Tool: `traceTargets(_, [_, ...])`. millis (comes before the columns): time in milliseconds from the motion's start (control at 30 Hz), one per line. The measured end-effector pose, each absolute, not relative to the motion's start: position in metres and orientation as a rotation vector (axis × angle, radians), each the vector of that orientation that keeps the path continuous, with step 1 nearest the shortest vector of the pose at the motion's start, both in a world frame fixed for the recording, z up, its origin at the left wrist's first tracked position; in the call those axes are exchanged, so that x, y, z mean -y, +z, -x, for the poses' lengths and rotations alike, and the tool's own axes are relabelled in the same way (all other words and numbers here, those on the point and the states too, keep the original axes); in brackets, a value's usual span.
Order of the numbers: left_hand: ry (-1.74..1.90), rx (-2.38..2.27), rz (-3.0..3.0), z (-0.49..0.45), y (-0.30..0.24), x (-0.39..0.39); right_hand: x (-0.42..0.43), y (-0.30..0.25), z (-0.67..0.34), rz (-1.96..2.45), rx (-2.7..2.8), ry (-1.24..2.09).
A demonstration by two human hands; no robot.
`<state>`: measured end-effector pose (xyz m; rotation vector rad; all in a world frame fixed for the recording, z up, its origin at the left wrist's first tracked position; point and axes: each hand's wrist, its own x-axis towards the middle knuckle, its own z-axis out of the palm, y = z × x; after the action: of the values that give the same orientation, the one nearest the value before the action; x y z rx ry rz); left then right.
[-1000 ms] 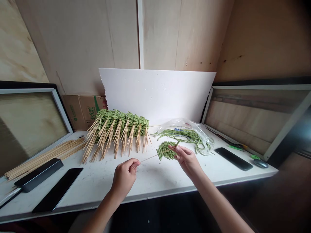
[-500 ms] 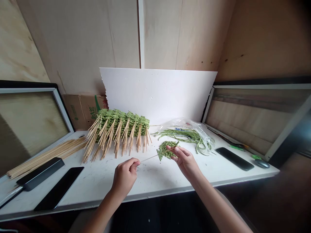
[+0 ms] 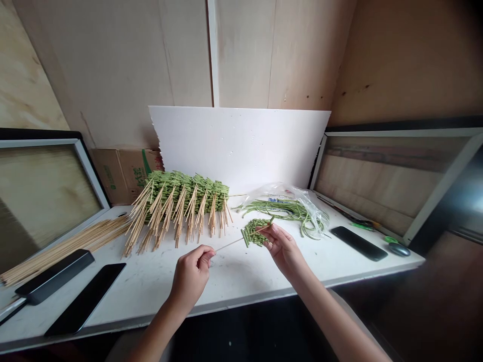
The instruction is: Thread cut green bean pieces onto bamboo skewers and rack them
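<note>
My left hand is closed round the blunt end of a thin bamboo skewer, which points right and slightly upward. Cut pieces of green long bean sit on its far part. The closed fingers of my right hand pinch a short bean piece near the skewer's tip; whether the tip has entered it I cannot tell. Right behind lies a small heap of cut bean pieces, partly hidden by my right hand. A large stack of bean skewers rests at the back left, sticks toward me.
Loose bamboo skewers lie at left beside a black box-shaped device and a dark flat slab. Uncut long beans lie in a clear plastic bag. A phone and a mouse are at right.
The view has turned slightly, so the table things appear a little farther left. Both hands keep nearly the same hold on the skewer and the bean piece.
</note>
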<state>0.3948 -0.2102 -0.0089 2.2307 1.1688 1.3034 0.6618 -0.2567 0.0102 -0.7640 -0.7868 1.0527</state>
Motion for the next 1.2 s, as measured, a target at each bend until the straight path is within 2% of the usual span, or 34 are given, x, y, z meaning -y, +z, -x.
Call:
traceTargets(300, [1.289,-1.060,-2.236,-0.403,-0.015,0.215,0.256,0.016,-0.659,0.901,0.716,0.825])
traceTargets(767, [1.341,-1.094,-2.245,-0.406,-0.013,0.224,0.258,-0.014,-0.616,0.892,0.690,0.887])
traceTargets(1200, [1.261,-1.094,-2.250,-0.405,-0.015,0.219,0.258,-0.004,-0.631,0.910,0.706,0.935])
